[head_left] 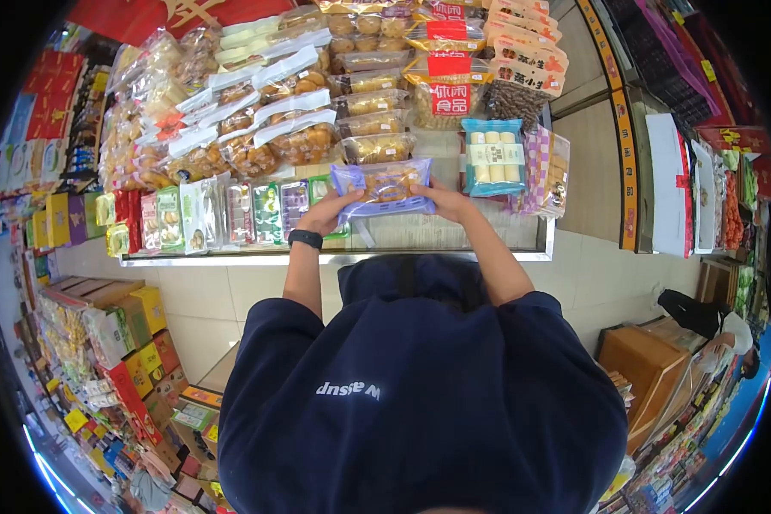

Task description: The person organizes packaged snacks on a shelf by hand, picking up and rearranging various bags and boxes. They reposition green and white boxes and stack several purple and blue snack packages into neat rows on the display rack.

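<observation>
Between my two hands is a purple packet of baked snacks [387, 187], held by its ends over the front part of the display table [437, 230]. My left hand [324, 212], with a dark band on the wrist, grips the packet's left end. The right end is pinched by my right hand [445, 201]. Just behind the packet runs a column of clear snack packs [377, 147]. A blue packet of pale rolls [493, 158] lies to the right of my right hand. Left of my left hand stand several slim packets [267, 212] in a row.
Bagged pastries [295, 141] cover the table's back left. Red-labelled bags [450, 96] and brown snack bags [522, 77] lie at the back right. A metal edge [317, 258] borders the front. Stacked cartons [146, 368] stand behind left; another person [728, 330] is at the far right.
</observation>
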The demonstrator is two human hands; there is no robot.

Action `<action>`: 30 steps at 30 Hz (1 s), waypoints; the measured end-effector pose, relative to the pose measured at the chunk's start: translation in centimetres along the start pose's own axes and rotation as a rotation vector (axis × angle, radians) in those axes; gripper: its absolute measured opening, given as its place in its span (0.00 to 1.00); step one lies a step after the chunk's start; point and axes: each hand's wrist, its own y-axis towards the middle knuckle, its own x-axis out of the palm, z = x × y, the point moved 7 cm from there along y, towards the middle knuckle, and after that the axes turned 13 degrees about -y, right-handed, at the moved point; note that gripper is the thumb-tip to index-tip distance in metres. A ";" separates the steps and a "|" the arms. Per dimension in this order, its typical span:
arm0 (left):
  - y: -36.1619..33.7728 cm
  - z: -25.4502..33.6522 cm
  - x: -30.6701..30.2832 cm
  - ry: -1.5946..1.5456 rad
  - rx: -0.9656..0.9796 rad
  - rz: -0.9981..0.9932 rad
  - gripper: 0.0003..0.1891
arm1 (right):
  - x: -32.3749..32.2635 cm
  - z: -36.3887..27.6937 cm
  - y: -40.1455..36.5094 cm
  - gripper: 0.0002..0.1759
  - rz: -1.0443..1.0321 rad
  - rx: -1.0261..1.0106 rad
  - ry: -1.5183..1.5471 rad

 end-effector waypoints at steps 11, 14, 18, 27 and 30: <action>2.7 -3.4 -0.9 0.017 -0.062 0.025 0.33 | -0.8 -0.3 -2.4 0.42 0.061 0.078 -0.070; 1.6 -1.9 1.5 0.013 -0.017 0.023 0.34 | -1.5 0.1 -1.9 0.39 0.077 0.060 -0.001; 3.3 -1.9 0.6 0.124 0.067 0.029 0.35 | -2.2 0.6 -0.9 0.39 0.048 0.054 0.092; 1.8 -5.2 0.1 -0.033 0.064 -0.046 0.39 | -3.2 0.2 -3.8 0.51 -0.070 0.159 -0.164; 1.4 -5.8 -0.2 0.003 0.057 -0.055 0.41 | -2.5 0.4 -3.3 0.55 -0.126 0.038 -0.020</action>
